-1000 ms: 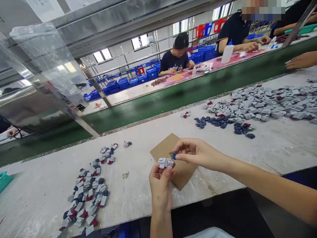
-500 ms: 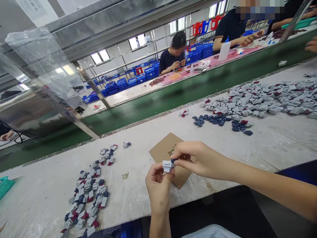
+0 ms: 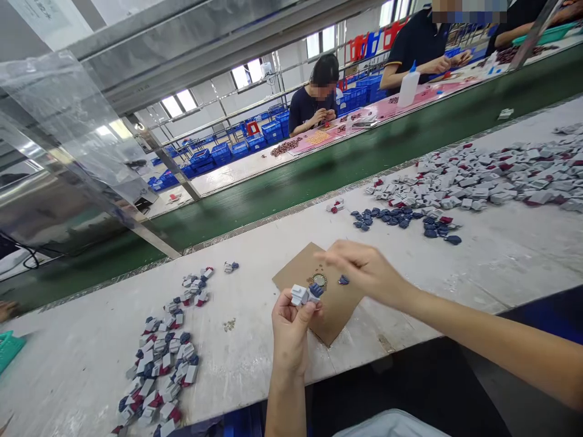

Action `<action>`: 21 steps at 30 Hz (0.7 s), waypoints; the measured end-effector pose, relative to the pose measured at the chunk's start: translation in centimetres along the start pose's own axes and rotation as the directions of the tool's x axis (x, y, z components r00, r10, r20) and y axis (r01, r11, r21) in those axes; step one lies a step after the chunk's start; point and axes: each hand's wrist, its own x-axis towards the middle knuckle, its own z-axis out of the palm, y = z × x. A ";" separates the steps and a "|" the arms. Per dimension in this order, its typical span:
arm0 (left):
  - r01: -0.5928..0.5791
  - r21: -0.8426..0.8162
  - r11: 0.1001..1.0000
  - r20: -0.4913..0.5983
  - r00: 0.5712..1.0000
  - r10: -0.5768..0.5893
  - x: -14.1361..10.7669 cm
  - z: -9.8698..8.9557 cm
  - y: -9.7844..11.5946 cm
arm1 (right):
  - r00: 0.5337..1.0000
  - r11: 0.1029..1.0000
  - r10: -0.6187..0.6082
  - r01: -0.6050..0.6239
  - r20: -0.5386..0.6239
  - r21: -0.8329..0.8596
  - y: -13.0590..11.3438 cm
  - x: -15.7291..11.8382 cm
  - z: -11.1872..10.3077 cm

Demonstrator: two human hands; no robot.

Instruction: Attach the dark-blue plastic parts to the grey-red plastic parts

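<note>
My left hand (image 3: 291, 325) pinches a small light-grey plastic piece (image 3: 299, 295) with a dark blue part (image 3: 315, 290) on its right side. Above and to the right, my right hand (image 3: 364, 267) hovers over a brown cardboard sheet (image 3: 334, 318), its fingers smeared by motion. Whether it holds anything does not show. On the cardboard, close below my right hand, lies a loose dark blue piece (image 3: 343, 280). A small round cap-like dish (image 3: 319, 280) with tiny specks around it rests there too.
Grey pieces with dark blue and red parts (image 3: 168, 352) spread at the left. A larger heap of grey pieces (image 3: 496, 176) lies at the right, beside loose dark blue pieces (image 3: 387, 217). Behind runs a green belt (image 3: 273, 182); co-workers sit beyond it. A metal post (image 3: 150, 233) stands at left.
My right hand has come off the held piece and moved up and right. The blue part on the piece now shows, and the loose blue piece on the cardboard is visible.
</note>
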 end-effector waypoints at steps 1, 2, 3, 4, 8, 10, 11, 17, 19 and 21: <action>0.002 0.002 1.000 -0.015 1.000 -0.002 0.1 -0.3 0.3 | 0.995 0.997 0.024 -0.031 -0.099 -0.072 0.9 0.4 -0.9; -0.001 0.005 1.000 -0.039 0.999 0.001 0.2 -0.7 0.6 | 0.979 0.985 0.055 -0.086 -0.199 -0.147 2.0 0.7 -2.1; -0.003 0.011 1.000 -0.069 0.998 0.004 0.3 -1.2 0.9 | 0.955 0.963 0.087 -0.154 -0.283 -0.221 3.3 0.9 -3.4; -0.005 0.020 1.000 -0.103 0.995 0.007 0.3 -1.6 1.0 | 0.928 0.928 0.118 -0.229 -0.355 -0.292 4.8 1.0 -4.9; -0.003 0.101 0.995 -0.224 0.974 0.026 0.7 -2.7 0.8 | 0.860 0.736 0.224 -0.457 -0.458 -0.499 11.0 -0.9 -10.6; 0.001 0.174 0.985 -0.261 0.964 0.046 1.1 -2.8 0.6 | 0.841 0.513 0.308 -0.540 -0.444 -0.667 13.7 -2.7 -12.4; 0.000 0.219 0.976 -0.277 0.959 0.063 1.3 -2.8 0.5 | 0.841 0.427 0.346 -0.535 -0.416 -0.729 14.7 -3.6 -13.0; 0.049 0.647 0.761 -0.394 0.875 0.280 2.1 -6.9 1.9 | 0.892 0.493 0.297 -0.449 -0.341 -0.745 16.5 -6.5 -13.7; 0.180 0.920 0.348 -0.303 0.890 0.341 2.5 -9.9 2.4 | 0.888 0.512 0.308 -0.457 -0.341 -0.727 16.5 -6.2 -13.9; 0.241 0.969 0.060 -0.246 0.898 0.364 2.9 -12.6 2.7 | 0.888 0.543 0.332 -0.456 -0.319 -0.705 16.6 -5.8 -14.3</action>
